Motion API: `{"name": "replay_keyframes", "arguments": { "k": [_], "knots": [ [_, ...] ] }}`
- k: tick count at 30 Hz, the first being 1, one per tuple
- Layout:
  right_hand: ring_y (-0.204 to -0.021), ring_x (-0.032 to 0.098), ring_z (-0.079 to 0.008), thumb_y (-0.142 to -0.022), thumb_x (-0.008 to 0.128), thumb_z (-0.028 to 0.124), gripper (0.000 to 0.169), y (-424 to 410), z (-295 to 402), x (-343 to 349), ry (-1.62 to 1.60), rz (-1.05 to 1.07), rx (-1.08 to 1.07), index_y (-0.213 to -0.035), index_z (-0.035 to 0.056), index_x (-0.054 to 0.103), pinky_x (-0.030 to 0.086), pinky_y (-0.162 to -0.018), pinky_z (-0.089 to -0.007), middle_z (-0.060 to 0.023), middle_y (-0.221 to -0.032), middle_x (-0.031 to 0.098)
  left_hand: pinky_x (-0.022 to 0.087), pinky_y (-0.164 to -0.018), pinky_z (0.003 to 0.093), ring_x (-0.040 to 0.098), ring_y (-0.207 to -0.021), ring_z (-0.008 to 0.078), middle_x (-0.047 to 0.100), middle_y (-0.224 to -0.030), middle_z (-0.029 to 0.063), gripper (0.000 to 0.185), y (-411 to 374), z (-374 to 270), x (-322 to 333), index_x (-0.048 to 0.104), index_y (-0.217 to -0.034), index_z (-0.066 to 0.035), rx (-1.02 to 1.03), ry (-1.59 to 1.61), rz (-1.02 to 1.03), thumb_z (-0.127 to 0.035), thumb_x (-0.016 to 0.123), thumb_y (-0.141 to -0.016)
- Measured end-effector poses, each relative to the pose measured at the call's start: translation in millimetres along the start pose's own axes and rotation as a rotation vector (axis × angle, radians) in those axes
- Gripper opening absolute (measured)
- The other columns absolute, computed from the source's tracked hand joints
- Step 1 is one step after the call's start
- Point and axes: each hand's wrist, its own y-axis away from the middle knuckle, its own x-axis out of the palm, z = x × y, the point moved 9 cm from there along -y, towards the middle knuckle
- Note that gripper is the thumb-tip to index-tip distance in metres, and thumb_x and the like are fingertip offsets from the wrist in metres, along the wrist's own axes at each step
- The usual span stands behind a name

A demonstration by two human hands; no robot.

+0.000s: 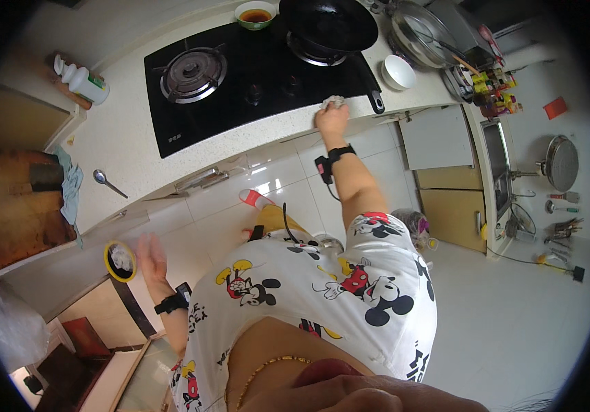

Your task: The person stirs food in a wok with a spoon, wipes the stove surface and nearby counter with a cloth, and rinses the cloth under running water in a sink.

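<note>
My right hand (332, 119) presses a crumpled whitish cloth or tissue (333, 101) onto the front edge of the counter, beside the black glass gas hob (233, 110). The handle of a black wok (328, 26) reaches forward just right of that hand, and the wok rests on the right burner. Away from the counter, my left hand (151, 257) hangs with its fingers apart, slightly blurred and holding nothing. Close to it stands a yellow-rimmed bin (120, 261) with crumpled white material inside.
A white bowl (398, 72) and a metal pan (421, 33) stand right of the hob. A green bowl of brown liquid (255, 15) is behind it. On the left are a spoon (109, 183), a light-blue cloth (72, 188), a wooden board (14, 211) and a white pump bottle (86, 85).
</note>
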Motion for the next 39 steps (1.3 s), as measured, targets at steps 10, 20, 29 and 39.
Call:
{"name": "replay_keyframes", "arguments": {
  "k": [10,20,29,39],
  "knots": [
    [-0.096,0.049,-0.0307,-0.079,0.053,0.013,0.022,51,84,-20,-0.015,0.047,-0.041,-0.096,0.0019,0.062,0.044,-0.076,-0.0428,-0.015,-0.107,0.051,0.051,-0.071,0.0258,0.06,-0.097,0.0154,0.06,-0.111,0.0075,0.032,24,34,13,0.05,-0.123,-0.014,-0.161,0.032,0.026,-0.016,0.052,-0.091],
    [-0.073,0.062,-0.0279,-0.069,0.062,0.01,0.007,55,117,-4,-0.628,0.151,-0.179,-0.074,0.0056,0.066,0.051,-0.067,-0.0392,-0.0158,-0.087,0.061,0.048,-0.084,0.0282,0.056,-0.103,0.018,0.058,-0.111,0.008,0.031,12,44,75,0.049,-0.12,-0.009,-0.127,-0.038,0.064,-0.018,0.054,-0.09],
    [-0.073,0.06,-0.0147,-0.081,0.063,0.011,0.021,-6,-68,19,-1.7,1.148,0.574,-0.099,0.0042,0.057,0.052,-0.06,-0.029,-0.0049,-0.086,0.06,0.053,-0.072,0.025,0.062,-0.091,0.0174,0.06,-0.109,0.0113,0.031,17,144,263,0.05,-0.121,-0.01,-0.204,-0.133,0.24,-0.01,0.053,-0.09],
    [-0.075,0.057,-0.0141,-0.084,0.055,0.008,0.022,-76,-268,-6,-1.747,0.76,0.772,-0.106,0.0054,0.052,0.048,-0.062,-0.0258,-0.0047,-0.09,0.059,0.048,-0.071,0.0165,0.059,-0.091,0.0067,0.061,-0.105,0.0016,0.028,42,264,470,0.052,-0.119,-0.014,-0.272,-0.652,0.491,-0.018,0.054,-0.091]
  ]
}}
